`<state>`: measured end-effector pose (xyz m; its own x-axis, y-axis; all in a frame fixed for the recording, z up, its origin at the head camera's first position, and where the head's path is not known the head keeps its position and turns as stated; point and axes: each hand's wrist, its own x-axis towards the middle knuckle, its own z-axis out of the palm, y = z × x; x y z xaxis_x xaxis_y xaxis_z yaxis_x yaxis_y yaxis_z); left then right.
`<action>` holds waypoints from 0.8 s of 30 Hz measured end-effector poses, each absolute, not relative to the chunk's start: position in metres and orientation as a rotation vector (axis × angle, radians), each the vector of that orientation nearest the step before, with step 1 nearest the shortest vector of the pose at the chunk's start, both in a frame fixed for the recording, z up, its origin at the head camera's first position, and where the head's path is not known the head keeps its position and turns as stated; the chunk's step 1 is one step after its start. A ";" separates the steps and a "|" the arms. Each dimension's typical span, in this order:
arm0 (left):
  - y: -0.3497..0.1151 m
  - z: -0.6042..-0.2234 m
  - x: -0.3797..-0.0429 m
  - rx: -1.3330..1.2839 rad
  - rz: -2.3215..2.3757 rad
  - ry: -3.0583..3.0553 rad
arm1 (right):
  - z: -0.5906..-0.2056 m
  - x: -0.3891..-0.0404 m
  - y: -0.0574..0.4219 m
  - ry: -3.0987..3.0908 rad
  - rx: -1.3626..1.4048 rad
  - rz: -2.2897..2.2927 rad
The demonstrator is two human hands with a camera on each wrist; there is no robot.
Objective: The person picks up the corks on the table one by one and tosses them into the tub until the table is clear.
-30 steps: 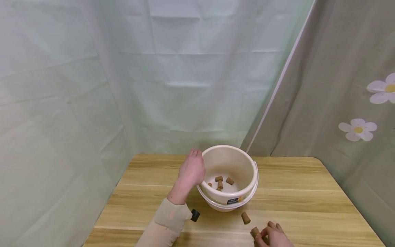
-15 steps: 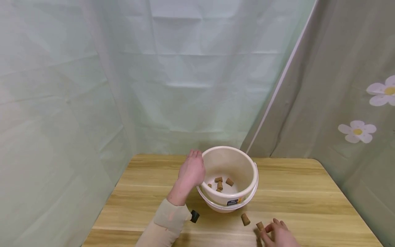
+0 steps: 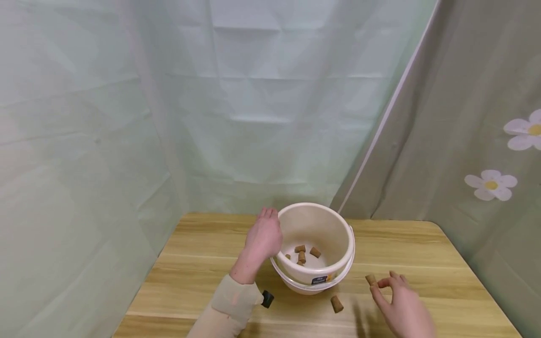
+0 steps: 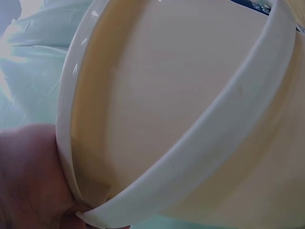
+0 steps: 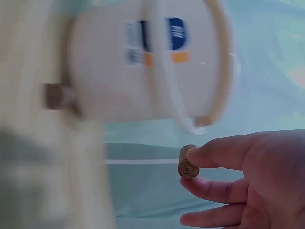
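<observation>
A white bucket [image 3: 291, 272] with a pale handle stands on the wooden table, and several corks [image 3: 302, 257] lie on its bottom. At the bucket's left side, my left hand [image 3: 264, 237] grips the rim; the left wrist view shows the hand [image 4: 33, 176] at the rim [image 4: 190, 157], fingers mostly hidden. To the right of the bucket, my right hand [image 3: 403, 300] pinches a cork [image 3: 370, 280] between thumb and fingers, above the table. In the right wrist view that cork [image 5: 188, 162] is held below the bucket's rim in the picture. Another cork [image 3: 336, 304] lies on the table before the bucket.
A black object [image 3: 267, 299] shows beside the left sleeve [image 3: 236, 300]. Pale green curtains [image 3: 262, 117] hang behind and left of the table [image 3: 203, 244], and a grey-green flowered curtain [image 3: 427, 155] hangs at the right.
My right hand has lifted the cork off the table and moved up and to the right with it. My left hand stays at the bucket's rim.
</observation>
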<state>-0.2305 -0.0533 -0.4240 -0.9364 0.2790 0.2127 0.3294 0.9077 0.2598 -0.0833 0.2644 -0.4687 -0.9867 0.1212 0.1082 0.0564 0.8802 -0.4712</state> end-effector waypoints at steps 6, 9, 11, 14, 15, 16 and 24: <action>-0.055 -0.424 -0.233 -0.441 -0.458 -2.894 | -0.430 -0.093 0.252 -2.724 -0.100 0.755; -0.056 -0.425 -0.234 -0.433 -0.461 -2.901 | -0.415 -0.098 0.238 -2.644 -0.072 0.774; -0.056 -0.425 -0.234 -0.434 -0.456 -2.902 | -0.408 -0.101 0.227 -2.582 -0.029 0.787; -0.057 -0.426 -0.234 -0.431 -0.458 -2.904 | -0.401 -0.107 0.212 -2.527 0.040 0.791; -0.057 -0.426 -0.234 -0.431 -0.464 -2.900 | -0.400 -0.109 0.207 -2.513 0.064 0.790; -0.057 -0.426 -0.234 -0.433 -0.464 -2.897 | -0.400 -0.111 0.203 -2.507 0.082 0.791; -0.056 -0.426 -0.236 -0.427 -0.487 -2.881 | -0.400 -0.126 0.180 -2.582 0.163 0.801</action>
